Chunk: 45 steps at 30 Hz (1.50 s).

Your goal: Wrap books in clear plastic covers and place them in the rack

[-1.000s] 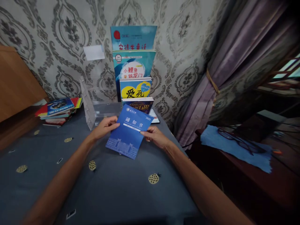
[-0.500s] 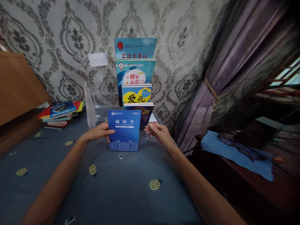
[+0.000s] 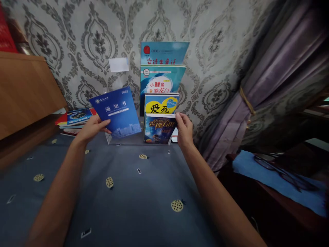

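A blue booklet marked 2022 [image 3: 119, 113] is pinched at its lower left edge by my left hand [image 3: 94, 128], raised and tilted over a clear stepped rack [image 3: 123, 140]. My right hand [image 3: 184, 129] has its fingers closed at the upper right corner of a dark blue book [image 3: 158, 128], the front one in the rack. Behind that, in rising steps, stand a yellow and blue book [image 3: 160, 104], a teal book with a white circle [image 3: 164, 80] and a taller teal book [image 3: 164, 51]. The booklet hides the rack's left part.
A pile of books [image 3: 78, 118] lies at the left beside a wooden cabinet [image 3: 25, 92]. The cloth-covered table [image 3: 138, 206] meets a patterned wall. At right are a tied curtain [image 3: 231, 120] and glasses [image 3: 282, 171] on a blue cloth [image 3: 244, 163]. A phone [image 3: 174, 135] sits behind my right hand.
My left hand has lifted the booklet up and left and tilted it, uncovering the dark blue book. My right hand has moved up to that book's corner. The view has shifted left.
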Each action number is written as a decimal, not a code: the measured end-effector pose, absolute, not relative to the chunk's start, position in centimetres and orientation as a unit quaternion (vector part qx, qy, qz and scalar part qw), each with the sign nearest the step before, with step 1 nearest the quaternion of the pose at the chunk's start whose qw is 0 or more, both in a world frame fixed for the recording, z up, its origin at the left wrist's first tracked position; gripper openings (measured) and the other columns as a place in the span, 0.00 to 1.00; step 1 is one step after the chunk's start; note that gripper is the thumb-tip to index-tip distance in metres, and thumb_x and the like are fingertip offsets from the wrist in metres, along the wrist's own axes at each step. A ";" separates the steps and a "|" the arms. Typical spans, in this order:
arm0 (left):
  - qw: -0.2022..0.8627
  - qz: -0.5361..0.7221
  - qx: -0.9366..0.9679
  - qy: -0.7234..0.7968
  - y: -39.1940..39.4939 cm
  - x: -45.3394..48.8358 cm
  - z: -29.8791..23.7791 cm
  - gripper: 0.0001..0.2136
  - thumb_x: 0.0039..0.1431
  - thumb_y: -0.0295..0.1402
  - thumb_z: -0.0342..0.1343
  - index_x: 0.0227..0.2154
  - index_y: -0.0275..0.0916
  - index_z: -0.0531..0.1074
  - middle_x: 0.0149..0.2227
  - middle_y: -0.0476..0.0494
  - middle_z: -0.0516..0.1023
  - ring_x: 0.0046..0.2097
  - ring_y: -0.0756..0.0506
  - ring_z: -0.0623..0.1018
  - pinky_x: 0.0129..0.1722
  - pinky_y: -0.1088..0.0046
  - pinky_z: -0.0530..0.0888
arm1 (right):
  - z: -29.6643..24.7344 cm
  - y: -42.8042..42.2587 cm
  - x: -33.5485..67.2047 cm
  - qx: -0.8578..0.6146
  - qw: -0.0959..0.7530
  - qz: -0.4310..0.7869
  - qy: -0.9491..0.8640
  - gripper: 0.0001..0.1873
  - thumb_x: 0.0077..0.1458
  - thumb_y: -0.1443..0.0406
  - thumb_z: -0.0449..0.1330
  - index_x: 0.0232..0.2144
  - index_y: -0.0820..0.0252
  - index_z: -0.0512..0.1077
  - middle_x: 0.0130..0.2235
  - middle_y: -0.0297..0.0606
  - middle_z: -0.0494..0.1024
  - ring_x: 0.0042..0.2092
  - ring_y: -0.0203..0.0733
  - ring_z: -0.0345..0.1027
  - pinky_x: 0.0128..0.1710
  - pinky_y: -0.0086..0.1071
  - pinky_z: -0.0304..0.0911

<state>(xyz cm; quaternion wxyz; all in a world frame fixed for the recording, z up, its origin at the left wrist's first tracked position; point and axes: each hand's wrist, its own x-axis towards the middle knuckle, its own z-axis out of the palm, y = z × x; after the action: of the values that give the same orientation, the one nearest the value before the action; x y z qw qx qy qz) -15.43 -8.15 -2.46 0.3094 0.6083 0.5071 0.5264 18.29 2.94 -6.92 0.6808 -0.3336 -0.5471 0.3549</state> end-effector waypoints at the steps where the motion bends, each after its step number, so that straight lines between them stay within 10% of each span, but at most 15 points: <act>1: 0.293 0.550 0.600 0.502 -8.0 -15.4 -2.5 0.19 0.49 0.45 0.67 0.37 0.34 0.78 0.35 0.40 0.81 0.34 0.44 0.80 0.30 0.67 0.83 | -7.0 3.0 18.1 -0.339 0.682 0.356 -0.542 0.24 0.50 0.44 0.62 0.37 0.55 0.71 0.38 0.35 0.77 0.43 0.42 0.70 0.41 0.33 0.66; 10: 0.216 0.613 0.602 0.464 -6.5 -12.1 -4.0 0.21 0.53 0.48 0.63 0.38 0.32 0.76 0.37 0.42 0.79 0.35 0.44 0.81 0.34 0.66 0.84 | -6.8 2.4 17.9 -0.343 0.672 0.365 -0.545 0.26 0.47 0.44 0.64 0.22 0.55 0.59 0.24 0.28 0.59 0.28 0.36 0.54 0.27 0.28 0.53; 45: 0.338 0.438 0.700 0.452 2.4 -6.4 -8.1 0.19 0.59 0.27 0.51 0.54 0.35 0.70 0.43 0.39 0.78 0.38 0.43 0.76 0.37 0.64 0.78 | -8.1 3.5 18.2 -0.303 0.665 0.417 -0.540 0.25 0.48 0.41 0.64 0.25 0.54 0.68 0.28 0.30 0.69 0.34 0.39 0.63 0.34 0.32 0.61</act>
<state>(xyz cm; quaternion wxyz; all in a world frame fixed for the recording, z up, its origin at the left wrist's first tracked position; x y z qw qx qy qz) -6.40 2.42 -8.15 0.3378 0.6997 0.4517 0.4385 18.24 3.50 -8.05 0.6653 -0.3026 -0.5405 0.4168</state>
